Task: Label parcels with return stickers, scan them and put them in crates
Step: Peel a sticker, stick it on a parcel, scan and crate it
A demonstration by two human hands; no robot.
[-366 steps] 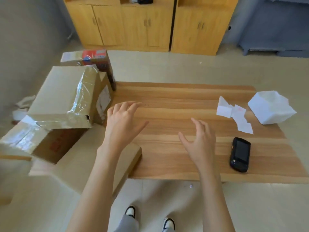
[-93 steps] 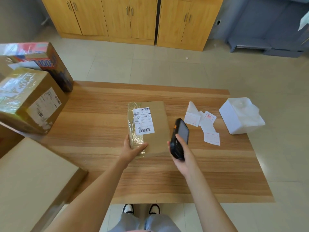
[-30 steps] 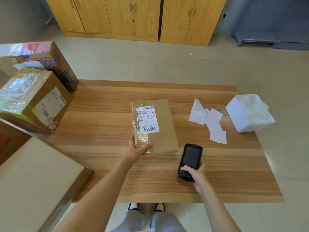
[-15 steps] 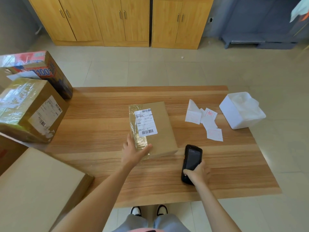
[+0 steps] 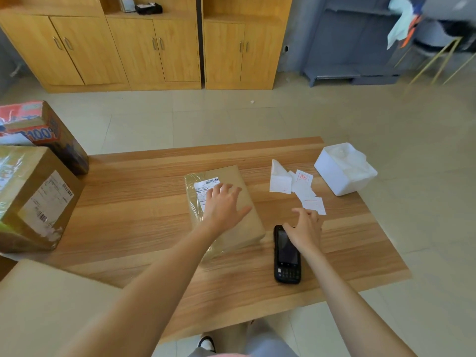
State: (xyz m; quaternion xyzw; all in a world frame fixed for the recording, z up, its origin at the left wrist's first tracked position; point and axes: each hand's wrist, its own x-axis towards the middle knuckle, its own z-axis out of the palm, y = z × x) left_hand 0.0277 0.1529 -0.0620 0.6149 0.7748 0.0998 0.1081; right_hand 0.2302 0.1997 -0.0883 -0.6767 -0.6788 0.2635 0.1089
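Right hand (image 5: 305,228) has let go of the scanner (image 5: 287,255) at frame center, fingers loose, reaching toward stickers (image 5: 313,205); left hand (image 5: 223,205) flat, spread on parcel (image 5: 247,220). Labelling probably next.

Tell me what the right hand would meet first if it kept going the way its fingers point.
Most likely the nearest white sticker: the right hand points straight at it, with bare table between; height is unclear.
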